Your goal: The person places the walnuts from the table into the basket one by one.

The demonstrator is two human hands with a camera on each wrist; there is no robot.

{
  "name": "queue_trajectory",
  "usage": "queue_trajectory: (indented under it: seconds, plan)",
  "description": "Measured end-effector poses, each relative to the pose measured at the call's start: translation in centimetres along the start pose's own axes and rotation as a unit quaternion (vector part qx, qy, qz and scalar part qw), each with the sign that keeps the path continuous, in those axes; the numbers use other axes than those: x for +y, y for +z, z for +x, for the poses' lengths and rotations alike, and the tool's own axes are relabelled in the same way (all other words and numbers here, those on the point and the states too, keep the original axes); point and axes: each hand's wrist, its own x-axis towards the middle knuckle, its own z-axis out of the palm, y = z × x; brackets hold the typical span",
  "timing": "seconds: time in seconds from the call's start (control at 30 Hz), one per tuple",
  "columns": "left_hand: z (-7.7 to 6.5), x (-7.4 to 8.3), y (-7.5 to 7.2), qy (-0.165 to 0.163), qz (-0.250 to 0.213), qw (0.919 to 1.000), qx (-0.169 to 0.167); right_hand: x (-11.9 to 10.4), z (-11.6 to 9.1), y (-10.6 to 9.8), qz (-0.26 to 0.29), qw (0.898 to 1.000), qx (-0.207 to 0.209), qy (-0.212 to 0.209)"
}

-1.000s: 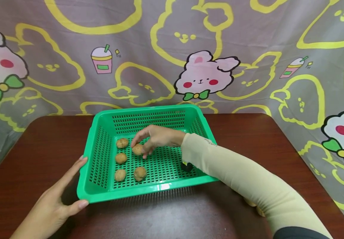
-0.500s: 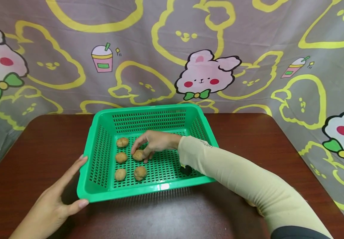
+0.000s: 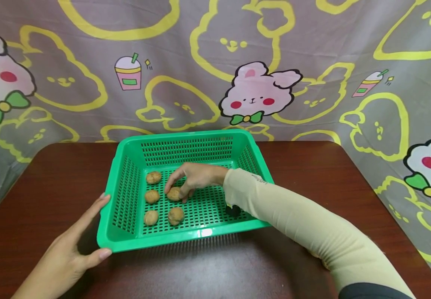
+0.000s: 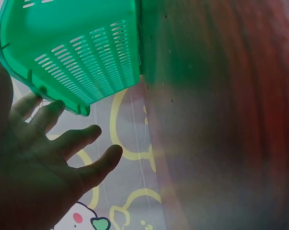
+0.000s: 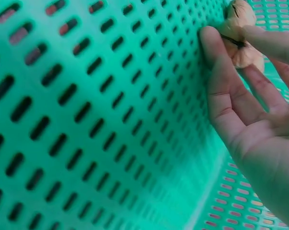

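Between the thumb and fingers of my right hand (image 3: 200,176) is a walnut (image 3: 173,194), pinched close over the perforated floor of a green plastic basket (image 3: 155,244). The right wrist view shows this walnut (image 5: 245,56) at the fingertips, partly covered by them. To its left stand walnuts in a column: a back one (image 3: 153,177), a middle one (image 3: 152,196) and a front one (image 3: 151,217). Another walnut (image 3: 176,216) lies just in front of the pinched one. My left hand (image 3: 63,253) touches the basket's left front corner with fingers and thumb spread wide.
The basket sits on a dark reddish-brown table (image 3: 312,166). At the right, tan rounded things (image 3: 325,264) show partly from behind the right sleeve (image 3: 297,211). A cartoon-printed curtain (image 3: 185,50) hangs behind the table and along its sides.
My right hand has lowered slightly toward the front of the basket with the walnut between its fingers, then stays nearly still. The left hand holds its place at the corner.
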Motion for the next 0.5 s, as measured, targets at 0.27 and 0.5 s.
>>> queue_trajectory:
  seconds: [0.27, 0.5]
  plan:
    - [0.1, 0.0, 0.2, 0.005, -0.005, 1.0, -0.001, -1.2, -2.7, -1.7, -0.057, 0.998, 0.036, -0.021]
    - [-0.1, 0.0, 0.1, 0.001, 0.001, 1.0, 0.001, -3.2, -8.1, -3.7, -0.069, 0.989, 0.12, -0.052]
